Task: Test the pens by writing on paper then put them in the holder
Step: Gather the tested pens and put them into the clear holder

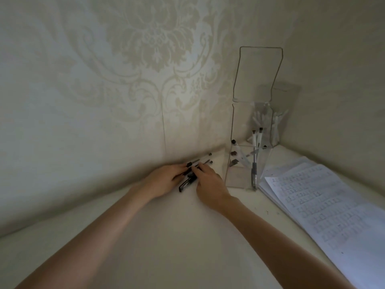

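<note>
While both bare arms are reaching forward across the pale tabletop (166,236), the two hands are meeting over a small cluster of pens (198,166) lying close to the patterned wall (125,69). The left hand (164,180) is lying with its fingers curled around the near ends of the cluster, and its grip seems to be closing on a dark pen (186,184) whose end is sticking out below the palm, though the blur makes this hard to confirm. The right hand (210,181) is pressing its fingertips (199,168) together on the middle of the pens, pinching one or more of them. A few clear-barrelled pens are poking out beyond the fingers toward the wall. Just to the right, a clear holder (237,176) is standing in the corner with its lid raised, and several pens inside it (255,155) are leaning at different angles. Further right, a stack of paper (325,205) covered in rows of small marks is lying flat, touching the holder's base.
</note>
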Available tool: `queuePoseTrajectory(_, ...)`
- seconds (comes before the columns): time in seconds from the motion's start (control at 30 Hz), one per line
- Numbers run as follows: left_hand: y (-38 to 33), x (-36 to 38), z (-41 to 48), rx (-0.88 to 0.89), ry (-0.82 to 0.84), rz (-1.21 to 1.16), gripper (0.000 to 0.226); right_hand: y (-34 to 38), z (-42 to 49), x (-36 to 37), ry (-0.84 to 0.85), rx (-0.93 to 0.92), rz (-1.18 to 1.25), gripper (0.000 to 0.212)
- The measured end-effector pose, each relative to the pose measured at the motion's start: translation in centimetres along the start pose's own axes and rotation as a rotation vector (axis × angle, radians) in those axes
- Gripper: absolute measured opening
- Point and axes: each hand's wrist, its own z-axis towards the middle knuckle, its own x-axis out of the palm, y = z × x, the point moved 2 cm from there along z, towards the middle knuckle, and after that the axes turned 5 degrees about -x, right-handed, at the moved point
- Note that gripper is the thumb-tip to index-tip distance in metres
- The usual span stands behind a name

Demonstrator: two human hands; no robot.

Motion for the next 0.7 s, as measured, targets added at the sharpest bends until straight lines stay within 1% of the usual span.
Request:
queuePoseTrajectory(0.23, 0.1, 0.7, -4.8, 0.021, -0.037, 0.141, 0.044, -0.1, -3.3, 0.6, 0.027, -0.183, -0.011, 0.058)
queuePoseTrajectory(0.3, -0.1, 0.7, -6.2, 0.013, -0.038, 0.076, 0.044, 0.0, -4.4, 0.3, 0.052, -0.214, 0.021, 0.058)
queuePoseTrajectory(0.37, -0.3, 0.3, -7.5, -0.015, -0.09, -0.041, 0.043, 0.1, -5.1, 0.2, 0.063, -0.201, 0.113, 0.056)
queuePoseTrajectory(0.43, -0.1, -0.5, -8.6, -0.118, -0.211, -0.079, 0.044, 0.2, -5.2, -0.1, -0.037, -0.075, 0.287, 0.048)
queuePoseTrajectory(0.47, 0.2, -1.0, -9.2, -0.196, -0.254, -0.064, 0.045, 0.2, -5.0, -0.3, -0.114, 0.02, 0.336, 0.04)
queuePoseTrajectory(0.5, 0.5, -1.4, -9.7, -0.286, -0.257, -0.034, 0.044, 0.4, -4.6, -0.6, -0.158, 0.122, 0.318, 0.033)
queuePoseTrajectory(0.53, 0.8, -1.7, -10.2, -0.382, -0.215, -0.002, 0.042, 0.7, -4.1, -0.8, -0.143, 0.216, 0.229, 0.036)
queuePoseTrajectory(0.6, 1.7, -2.0, -10.9, -0.54, -0.108, 0.003, 0.035, 1.4, -3.2, -1.2, -0.003, 0.366, 0.032, 0.054)
queuePoseTrajectory(0.63, 2.1, -2.0, -11.0, -0.577, -0.079, -0.017, 0.031, 1.8, -2.7, -1.4, 0.042, 0.406, -0.009, 0.054)
queuePoseTrajectory(0.67, 2.3, -2.2, -11.1, -0.586, -0.062, -0.014, 0.026, 2.0, -2.2, -1.4, 0.063, 0.427, -0.005, 0.049)
queuePoseTrajectory(0.7, 2.4, -2.4, -10.9, -0.58, -0.049, 0.02, 0.023, 2.2, -1.6, -1.4, 0.075, 0.431, 0.028, 0.04)
